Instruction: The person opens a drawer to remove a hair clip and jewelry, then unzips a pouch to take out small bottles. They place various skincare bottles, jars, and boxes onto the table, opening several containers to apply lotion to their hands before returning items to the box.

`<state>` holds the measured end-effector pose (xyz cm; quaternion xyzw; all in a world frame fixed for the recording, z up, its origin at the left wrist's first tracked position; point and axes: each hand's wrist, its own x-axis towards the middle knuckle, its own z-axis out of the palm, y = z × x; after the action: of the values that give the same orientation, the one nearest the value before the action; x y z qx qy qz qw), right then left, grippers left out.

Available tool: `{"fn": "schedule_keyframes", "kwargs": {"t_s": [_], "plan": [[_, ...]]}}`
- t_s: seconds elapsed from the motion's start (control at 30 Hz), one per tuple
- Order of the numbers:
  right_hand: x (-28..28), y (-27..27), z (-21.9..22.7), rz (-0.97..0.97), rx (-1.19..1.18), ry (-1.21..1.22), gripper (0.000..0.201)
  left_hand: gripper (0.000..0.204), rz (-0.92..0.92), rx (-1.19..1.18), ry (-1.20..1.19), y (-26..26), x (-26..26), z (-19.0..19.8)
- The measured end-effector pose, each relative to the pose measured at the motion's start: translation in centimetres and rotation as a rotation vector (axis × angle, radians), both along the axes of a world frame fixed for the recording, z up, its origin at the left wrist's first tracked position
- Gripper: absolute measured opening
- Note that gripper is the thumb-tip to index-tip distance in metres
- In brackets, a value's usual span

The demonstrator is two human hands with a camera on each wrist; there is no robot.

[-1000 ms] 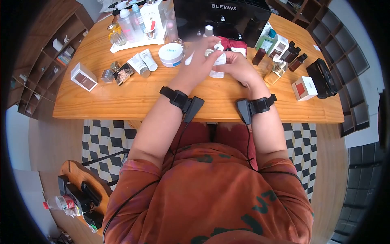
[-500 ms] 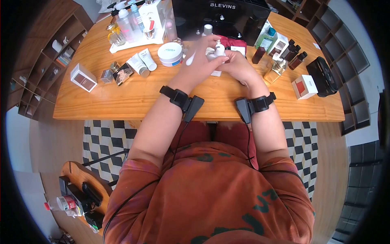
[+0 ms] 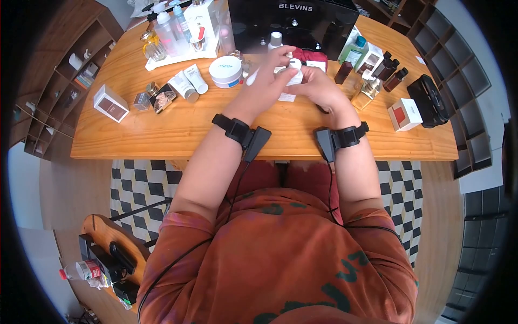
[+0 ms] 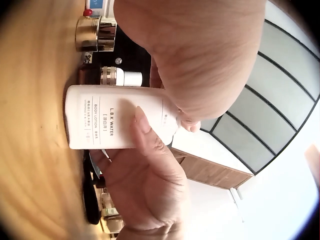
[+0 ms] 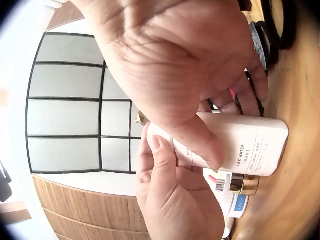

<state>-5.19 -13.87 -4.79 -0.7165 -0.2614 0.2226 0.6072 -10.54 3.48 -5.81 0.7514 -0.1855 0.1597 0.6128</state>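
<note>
Between the two hands, a white body lotion bottle [image 3: 294,77] stands roughly upright over the table. The right hand [image 3: 322,89] grips its body, the thumb across the printed label [image 4: 102,120] in the left wrist view. At the bottle's top, the left hand [image 3: 263,83] curls its fingers and thumb round the neck and cap area, as the right wrist view shows with the left thumb [image 5: 162,155]. A white smear of lotion [image 3: 251,78] lies on the back of the left hand. The bottle's top is mostly hidden by fingers.
A white jar [image 3: 226,71] and two tubes [image 3: 190,82] lie to the left, near a white organizer [image 3: 183,56] with bottles. A black case [image 3: 294,24] and red pouch [image 3: 313,55] stand behind. Perfume [image 3: 367,92], a box [image 3: 404,116] and a black bag [image 3: 428,102] are right.
The bottle has tilted and shifted slightly between the hands, and less of its label shows. The left fingers and thumb have closed in round its top, covering the white pump that showed before.
</note>
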Motion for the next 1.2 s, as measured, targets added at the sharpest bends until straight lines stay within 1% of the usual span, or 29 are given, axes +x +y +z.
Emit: {"fn": "schedule_keyframes", "kwargs": {"t_s": [0.13,0.17,0.23,0.3,0.37,0.43,0.47,0.5,0.53,0.57,0.6,0.63,0.7,0.77,0.8,0.83,0.87,0.93,1.0,1.07,1.1,1.13,1.17,1.2], "plan": [[0.5,-0.1,-0.4,-0.02,0.057,0.023,0.027,0.051,0.035,0.007,-0.001,-0.1,0.4,-0.6],[0.9,-0.1,-0.9,-0.045,0.051,-0.009,0.027,0.051,0.036,0.008,-0.002,0.1,0.5,-0.8],[0.9,0.0,-0.6,-0.071,0.046,-0.04,0.028,0.054,0.142,0.2,-0.118,0.3,0.5,-0.6],[0.8,0.0,-0.2,-0.205,-0.044,-0.137,0.028,0.054,0.147,0.192,-0.116,0.1,0.1,-0.2],[1.6,0.0,-1.2,-0.217,-0.018,-0.176,0.03,0.055,0.152,0.183,-0.114,0.0,-0.1,0.0],[1.5,0.1,-1.1,-0.23,0.009,-0.215,0.032,0.045,0.22,0.239,-0.263,0.1,0.1,-0.1],[1.5,0.0,-1.1,-0.284,0.001,-0.237,0.033,0.045,0.22,0.239,-0.264,0.3,0.2,-0.1],[1.2,0.0,-0.7,-0.339,-0.007,-0.258,0.033,0.045,0.227,0.291,-0.348,0.5,0.3,0.0],[1.0,0.0,-0.3,-0.339,-0.007,-0.258,0.033,0.044,0.234,0.344,-0.432,0.6,0.4,0.0],[0.8,0.0,0.1,-0.402,-0.018,-0.337,0.036,0.044,0.233,0.344,-0.432,0.5,0.3,0.0],[0.7,0.0,0.4,-0.465,-0.029,-0.417,0.038,0.04,0.246,0.305,-0.386,0.4,0.0,0.2],[0.9,0.0,0.4,-0.466,-0.028,-0.419,0.038,0.035,0.259,0.266,-0.342,0.3,-0.1,0.4],[1.5,0.0,0.7,-0.608,0.11,-0.607,0.045,0.033,0.26,0.246,-0.303,0.4,0.3,0.1],[2.1,-0.9,1.8,-0.739,-0.046,-0.739,0.047,0.03,0.264,0.225,-0.26,0.6,0.5,-0.4],[1.2,-1.1,3.7,-0.813,-0.111,-0.796,0.046,0.029,0.214,0.224,-0.133,0.5,0.2,-0.2],[1.9,-1.4,4.4,-0.842,-0.184,-0.863,0.044,0.027,0.162,0.222,-0.008,0.3,-0.1,0.0],[2.4,-1.7,5.0,-0.842,-0.184,-0.864,0.044,0.027,0.162,0.221,-0.008,0.3,-0.4,0.2],[3.4,-2.1,6.3,-0.923,-0.377,-0.922,0.043,0.026,0.156,0.313,0.028,0.1,-0.9,0.6],[5.5,-2.7,5.7,-0.896,-0.399,-0.939,0.043,0.026,0.169,0.329,0.048,-0.1,-0.8,0.3],[6.7,-2.9,4.5,-0.979,-0.435,-1.082,0.04,0.025,0.185,0.345,0.067,-0.1,-0.8,0.2],[7.0,-3.0,4.0,-0.978,-0.434,-1.082,0.04,0.027,0.183,0.405,0.052,0.0,-1.0,0.4],[7.3,-3.0,3.4,-0.989,-0.483,-1.032,0.04,0.028,0.18,0.465,0.037,0.1,-1.1,0.4],[7.7,-3.1,2.9,-1.0,-0.531,-0.98,0.04,0.028,0.181,0.465,0.038,0.1,-1.0,0.3],[7.3,-3.0,3.0,-0.998,-0.531,-0.979,0.04,0.028,0.176,0.506,0.054,0.1,-0.8,0.2]]}}
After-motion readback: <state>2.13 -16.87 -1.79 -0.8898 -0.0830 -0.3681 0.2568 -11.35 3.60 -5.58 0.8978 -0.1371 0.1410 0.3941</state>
